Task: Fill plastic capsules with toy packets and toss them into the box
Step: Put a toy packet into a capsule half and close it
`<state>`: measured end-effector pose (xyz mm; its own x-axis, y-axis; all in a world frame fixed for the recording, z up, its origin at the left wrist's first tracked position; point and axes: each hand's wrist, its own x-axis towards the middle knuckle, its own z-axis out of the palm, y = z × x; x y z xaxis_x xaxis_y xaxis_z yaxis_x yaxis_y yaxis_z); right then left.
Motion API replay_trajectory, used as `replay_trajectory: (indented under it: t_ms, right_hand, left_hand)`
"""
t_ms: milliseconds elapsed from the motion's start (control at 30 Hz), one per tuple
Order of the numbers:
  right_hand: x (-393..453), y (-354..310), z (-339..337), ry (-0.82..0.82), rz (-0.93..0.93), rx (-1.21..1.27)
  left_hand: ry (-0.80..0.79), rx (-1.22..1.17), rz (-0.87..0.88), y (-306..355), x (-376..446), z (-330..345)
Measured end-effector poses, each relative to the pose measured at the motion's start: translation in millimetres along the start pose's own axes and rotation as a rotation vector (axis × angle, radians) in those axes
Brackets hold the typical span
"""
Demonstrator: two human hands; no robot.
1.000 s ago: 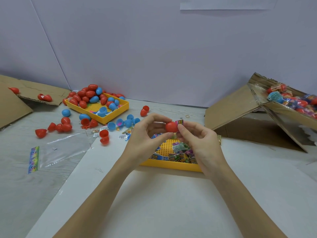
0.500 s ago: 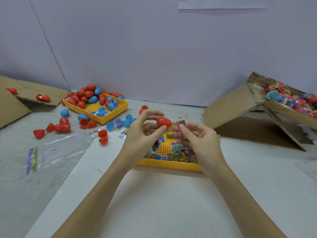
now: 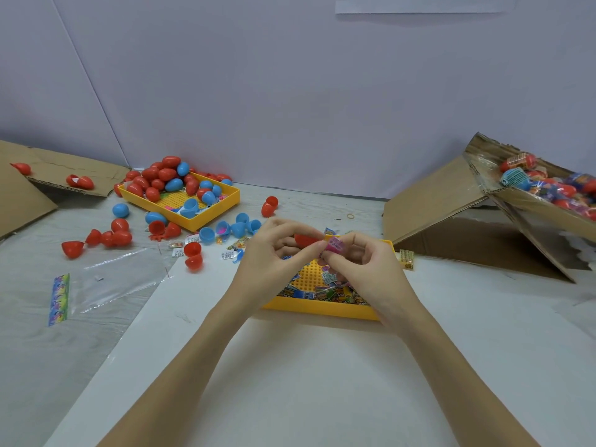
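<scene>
Red capsule half: held in my left hand, fingers and thumb curled round it, raised above the far edge of the near yellow tray. I cannot tell from here which way its hollow side faces.

Pink toy packet: pinched between thumb and fingers of my right hand, touching or just beside the rim of the red capsule half; whether any of it is inside, I cannot tell.

Near yellow tray: on the white sheet directly under my hands, holding a loose layer of printed toy packets along its near side, with studded yellow floor showing behind them.

Far yellow tray: back left, heaped with red and blue capsule pieces.

Loose capsule pieces: red ones and blue ones scattered on the table between the two trays; a red pair lies farther back, near the wall.

Cardboard box: far right, tilted, with filled capsules and packets piled inside; one flap slopes down to the table.

Small yellow packet: just beside the near tray's right corner.

Clear plastic bag: flat on the left, with a rainbow-coloured header strip.

Flattened cardboard: far left, a few red pieces resting on it.
</scene>
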<state>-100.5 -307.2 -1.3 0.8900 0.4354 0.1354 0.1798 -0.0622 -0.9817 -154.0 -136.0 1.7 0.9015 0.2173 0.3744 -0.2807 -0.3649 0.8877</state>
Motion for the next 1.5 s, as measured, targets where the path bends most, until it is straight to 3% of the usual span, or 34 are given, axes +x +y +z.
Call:
replay_trajectory:
  t_ms: [200, 433, 567, 933, 1500]
  right_hand:
    - [-1, -1, 1, -0.055, -0.031, -0.046]
    - [0, 2, 1, 0.064, -0.015, 0.049]
    - [2, 2, 0, 0.145, 0.045, 0.128]
    - [1, 6, 3, 0.181, -0.040, 0.000]
    - [4, 13, 5, 0.143, -0.098, -0.115]
  left_hand:
    - [0.020, 0.043, -0.076, -5, 3, 0]
    - [0.001, 0.016, -0.079, -2, 2, -1]
    - [0.003, -0.166, -0.105, 2, 0, -1]
    - [0.070, -0.203, -0.149, 3, 2, -1]
    - [0.010, -0.097, -0.132, 2, 1, -1]
